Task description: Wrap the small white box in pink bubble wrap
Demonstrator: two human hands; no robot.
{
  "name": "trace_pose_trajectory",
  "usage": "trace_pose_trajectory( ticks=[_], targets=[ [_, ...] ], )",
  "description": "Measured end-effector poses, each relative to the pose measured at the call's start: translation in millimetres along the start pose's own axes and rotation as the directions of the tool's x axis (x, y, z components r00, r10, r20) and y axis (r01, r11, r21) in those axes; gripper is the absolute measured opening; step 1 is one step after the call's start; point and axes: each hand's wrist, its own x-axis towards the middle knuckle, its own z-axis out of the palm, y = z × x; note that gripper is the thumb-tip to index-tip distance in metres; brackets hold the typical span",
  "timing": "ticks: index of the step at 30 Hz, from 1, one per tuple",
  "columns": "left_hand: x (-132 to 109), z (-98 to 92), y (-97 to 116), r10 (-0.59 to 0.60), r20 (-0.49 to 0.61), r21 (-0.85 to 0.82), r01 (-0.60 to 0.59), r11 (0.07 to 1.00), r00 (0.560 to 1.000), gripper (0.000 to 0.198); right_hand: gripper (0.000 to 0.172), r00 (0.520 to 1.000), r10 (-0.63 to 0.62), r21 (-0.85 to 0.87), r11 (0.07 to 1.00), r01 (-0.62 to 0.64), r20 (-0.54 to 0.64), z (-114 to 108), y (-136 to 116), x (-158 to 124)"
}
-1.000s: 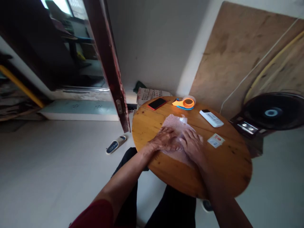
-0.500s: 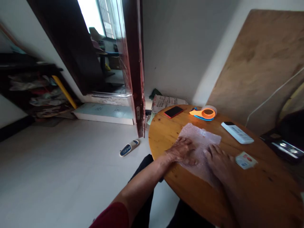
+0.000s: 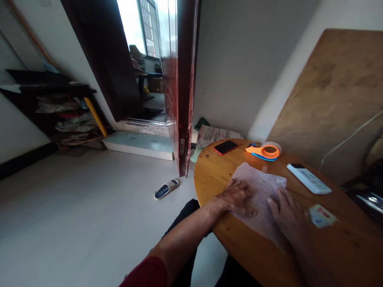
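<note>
By the right hand (image 3: 289,213) on bubble wrap (image 3: 263,189), a packet's (image 3: 322,216) print blurs.

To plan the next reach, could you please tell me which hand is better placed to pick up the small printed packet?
Probably the right hand: it lies over the right edge of the bubble wrap, close to the printed packet, whereas the left hand lies farther away.

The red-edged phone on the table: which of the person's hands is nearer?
Left. The left hand rests on the bubble wrap, on the near side of the phone; the right hand, also on the wrap, is farther off, rightward.
</note>
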Motion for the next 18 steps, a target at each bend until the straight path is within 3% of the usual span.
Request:
trace_pose_trajectory(
  ticks=[6, 9, 11, 15, 18],
  targets=[
    [-3, -0.2, 2, -0.011, 0.034, 0.000, 0.011, 1.000, 0.999, 0.070, 0.051, 0.999, 0.018, -0.035, 0.999, -0.017, 0.049, -5, -7, -4],
    [-3, 4.3, 0, -0.013, 0.002, -0.004, 0.013, 1.000, 1.000, 0.069, 0.046, 1.000, 0.022, 0.001, 1.000, -0.022, 0.007, -15, -10, -7],
    [-2, 6.5, -2, 0.003, -0.009, -0.022, -0.003, 1.000, 1.000, 0.067, 0.044, 0.995, 0.037, 0.013, 0.999, -0.036, -0.088, -23, -6, -7],
    [-3, 7.4, -3, 0.002, 0.001, -0.038, -0.002, 0.999, 1.000, 0.066, 0.054, 0.930, 0.257, 0.059, 0.966, -0.251, -0.262, -37, 19, -7],
    [-3, 7.0, -3, 0.010, 0.000, -0.041, -0.010, 0.999, 1.000, 0.067, 0.073, 0.887, 0.413, 0.114, 0.911, -0.397, -0.208, -35, 44, -6]
  ],
)
